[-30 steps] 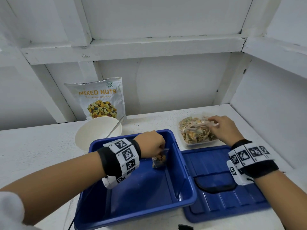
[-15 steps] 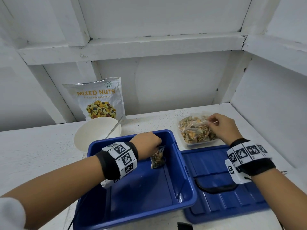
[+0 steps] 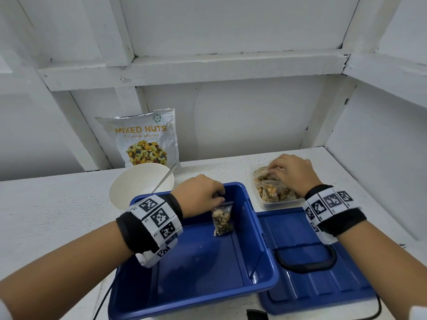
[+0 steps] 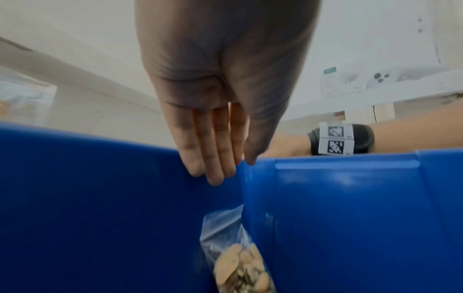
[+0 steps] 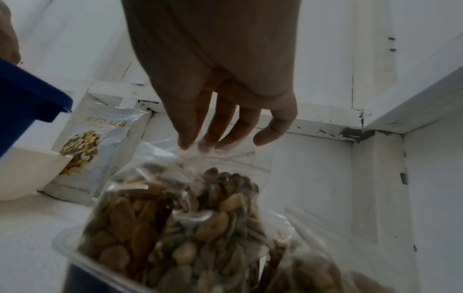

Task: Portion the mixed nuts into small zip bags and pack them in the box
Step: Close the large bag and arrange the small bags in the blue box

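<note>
My left hand [image 3: 218, 197] hovers over the back right corner of the blue box [image 3: 194, 303]. In the left wrist view its fingers [image 4: 213, 170] are straight, and a small zip bag of nuts [image 4: 238, 257] sits just below them, apart from the fingertips, against the box wall [image 4: 350, 218]. The head view shows the same bag [image 3: 223, 219] upright inside the box. My right hand [image 3: 276, 168] pinches the clear top of a second filled zip bag [image 5: 180, 218] over the clear tub [image 3: 282, 202], which holds several more filled bags.
The blue lid [image 3: 323, 285] with a black handle lies flat to the right of the box. A white bowl [image 3: 138, 188] with a spoon [image 3: 165, 179] stands behind the box. The mixed nuts pouch [image 3: 143, 139] leans on the back wall. White walls close in on the right.
My left hand lowered the bag deeper into the box, then its fingers straightened and the bag came free. My right hand closed on the top of a bag in the tub.
</note>
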Motion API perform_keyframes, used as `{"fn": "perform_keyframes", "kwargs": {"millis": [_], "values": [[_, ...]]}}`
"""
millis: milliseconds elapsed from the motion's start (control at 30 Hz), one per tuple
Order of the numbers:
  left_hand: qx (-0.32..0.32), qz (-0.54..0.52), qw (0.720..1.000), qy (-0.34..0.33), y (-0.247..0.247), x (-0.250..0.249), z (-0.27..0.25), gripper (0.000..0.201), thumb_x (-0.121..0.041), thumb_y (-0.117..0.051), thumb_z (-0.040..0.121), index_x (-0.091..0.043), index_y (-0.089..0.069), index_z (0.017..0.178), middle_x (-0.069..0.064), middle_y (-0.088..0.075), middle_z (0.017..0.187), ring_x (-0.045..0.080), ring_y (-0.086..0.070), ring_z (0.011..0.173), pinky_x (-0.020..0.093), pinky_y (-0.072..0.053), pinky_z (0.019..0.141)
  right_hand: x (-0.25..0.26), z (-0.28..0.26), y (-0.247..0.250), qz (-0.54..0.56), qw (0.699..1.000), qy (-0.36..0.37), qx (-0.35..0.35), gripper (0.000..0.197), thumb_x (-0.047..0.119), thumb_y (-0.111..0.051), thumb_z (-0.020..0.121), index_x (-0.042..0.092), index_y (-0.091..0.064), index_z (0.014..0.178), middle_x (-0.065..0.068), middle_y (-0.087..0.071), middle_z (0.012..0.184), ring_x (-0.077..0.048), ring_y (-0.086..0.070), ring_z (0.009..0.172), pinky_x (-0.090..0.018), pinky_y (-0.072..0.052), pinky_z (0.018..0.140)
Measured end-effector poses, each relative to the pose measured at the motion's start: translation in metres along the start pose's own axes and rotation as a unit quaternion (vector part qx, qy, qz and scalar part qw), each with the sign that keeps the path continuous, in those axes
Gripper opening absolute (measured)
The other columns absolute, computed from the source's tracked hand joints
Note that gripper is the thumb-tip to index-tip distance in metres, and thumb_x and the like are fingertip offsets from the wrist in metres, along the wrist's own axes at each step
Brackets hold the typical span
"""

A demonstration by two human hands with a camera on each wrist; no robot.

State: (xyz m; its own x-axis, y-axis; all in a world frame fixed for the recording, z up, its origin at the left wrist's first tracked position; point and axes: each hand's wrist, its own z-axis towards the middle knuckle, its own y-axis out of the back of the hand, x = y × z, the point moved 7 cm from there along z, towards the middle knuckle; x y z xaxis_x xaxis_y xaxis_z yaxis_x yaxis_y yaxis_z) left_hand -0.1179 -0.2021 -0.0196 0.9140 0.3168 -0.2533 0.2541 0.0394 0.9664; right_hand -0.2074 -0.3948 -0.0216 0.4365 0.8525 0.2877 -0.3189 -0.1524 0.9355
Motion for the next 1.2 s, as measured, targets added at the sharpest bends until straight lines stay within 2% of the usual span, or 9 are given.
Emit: {"fn": "perform_keyframes", "kwargs": {"millis": [133,267,367,433,500,633,833,1100,1200], "values": [[-0.079,-0.072,0.994,0.001,0.029,-0.001,-0.004,0.024,-0.026,-0.056,0.091,-0.013,-0.067,0.108,0.003,-0.07,0.099,0.014,-0.062,0.089,0.021,-0.045,0.079,0.022,-0.003,0.029,0.084,0.99,0.063,-0.092,0.014,0.016,-0.055,0.091,0.012,-0.068,0.094,-0.002,-0.066,0.095,-0.019,-0.058,0.087,-0.043,-0.045,0.083],[-0.189,-0.175,0.966,0.003,0.057,-0.005,-0.01,0.027,-0.024,-0.06,0.089,-0.011,-0.064,0.112,0.0,-0.068,0.099,0.007,-0.061,0.087,0.007,-0.042,0.075,0.06,-0.014,0.058,0.153,0.971,0.125,-0.132,0.012,0.011,-0.056,0.09,0.006,-0.066,0.094,-0.003,-0.063,0.088,-0.011,-0.054,0.078,-0.011,-0.04,0.072],[-0.241,-0.249,0.938,-0.007,0.072,-0.012,-0.016,0.03,-0.023,-0.061,0.088,-0.011,-0.061,0.116,-0.007,-0.062,0.097,-0.002,-0.058,0.085,0.003,-0.042,0.075,0.082,-0.022,0.07,0.236,0.955,0.127,-0.125,0.01,0.009,-0.057,0.09,0.008,-0.066,0.093,0.006,-0.06,0.083,0.003,-0.053,0.075,-0.002,-0.038,0.069],[-0.264,-0.294,0.918,-0.013,0.079,-0.015,-0.021,0.027,-0.022,-0.062,0.088,-0.011,-0.062,0.112,-0.011,-0.062,0.093,-0.008,-0.058,0.084,0.003,-0.044,0.078,0.091,-0.027,0.074,0.28,0.946,0.117,-0.11,0.009,0.011,-0.058,0.09,0.012,-0.066,0.092,0.013,-0.059,0.08,0.006,-0.054,0.075,-0.005,-0.039,0.068],[-0.283,-0.319,0.904,-0.014,0.085,-0.014,-0.026,0.017,-0.018,-0.061,0.088,-0.012,-0.064,0.103,-0.016,-0.062,0.088,-0.012,-0.057,0.081,0.004,-0.043,0.078,0.098,-0.032,0.077,0.311,0.939,0.111,-0.091,0.009,0.012,-0.058,0.09,0.018,-0.065,0.091,0.016,-0.06,0.08,0.001,-0.057,0.077,-0.01,-0.043,0.067],[-0.293,-0.344,0.892,-0.026,0.089,-0.014,-0.032,0.009,-0.012,-0.06,0.088,-0.021,-0.062,0.086,-0.016,-0.061,0.08,-0.007,-0.057,0.075,0.009,-0.046,0.073,0.108,-0.04,0.079,0.343,0.93,0.113,-0.066,0.011,0.014,-0.057,0.09,0.024,-0.063,0.088,0.015,-0.062,0.08,-0.004,-0.058,0.077,-0.022,-0.047,0.072],[-0.331,-0.317,0.889,-0.029,0.09,-0.012,-0.039,0.01,-0.012,-0.059,0.089,-0.021,-0.061,0.086,-0.017,-0.059,0.075,-0.006,-0.056,0.072,0.007,-0.043,0.066,0.107,-0.045,0.072,0.374,0.922,0.092,-0.047,0.012,0.019,-0.061,0.088,0.03,-0.06,0.09,0.011,-0.064,0.085,-0.009,-0.063,0.083,-0.027,-0.051,0.077],[-0.323,-0.344,0.881,-0.03,0.09,-0.009,-0.042,0.021,-0.01,-0.058,0.09,-0.029,-0.057,0.08,-0.014,-0.059,0.075,-0.004,-0.056,0.071,0.012,-0.047,0.068,0.11,-0.048,0.073,0.335,0.932,0.107,-0.082,0.017,0.014,-0.059,0.089,0.028,-0.059,0.081,0.016,-0.06,0.073,0.003,-0.058,0.073,-0.008,-0.044,0.064],[-0.303,-0.361,0.882,-0.031,0.087,-0.01,-0.043,0.023,-0.008,-0.058,0.089,-0.03,-0.056,0.085,-0.01,-0.062,0.08,0.005,-0.061,0.076,0.022,-0.051,0.074,0.111,-0.05,0.076,0.315,0.935,0.124,-0.105,0.011,0.01,-0.059,0.089,0.019,-0.061,0.083,0.017,-0.059,0.073,0.003,-0.058,0.073,-0.005,-0.043,0.065]]}}
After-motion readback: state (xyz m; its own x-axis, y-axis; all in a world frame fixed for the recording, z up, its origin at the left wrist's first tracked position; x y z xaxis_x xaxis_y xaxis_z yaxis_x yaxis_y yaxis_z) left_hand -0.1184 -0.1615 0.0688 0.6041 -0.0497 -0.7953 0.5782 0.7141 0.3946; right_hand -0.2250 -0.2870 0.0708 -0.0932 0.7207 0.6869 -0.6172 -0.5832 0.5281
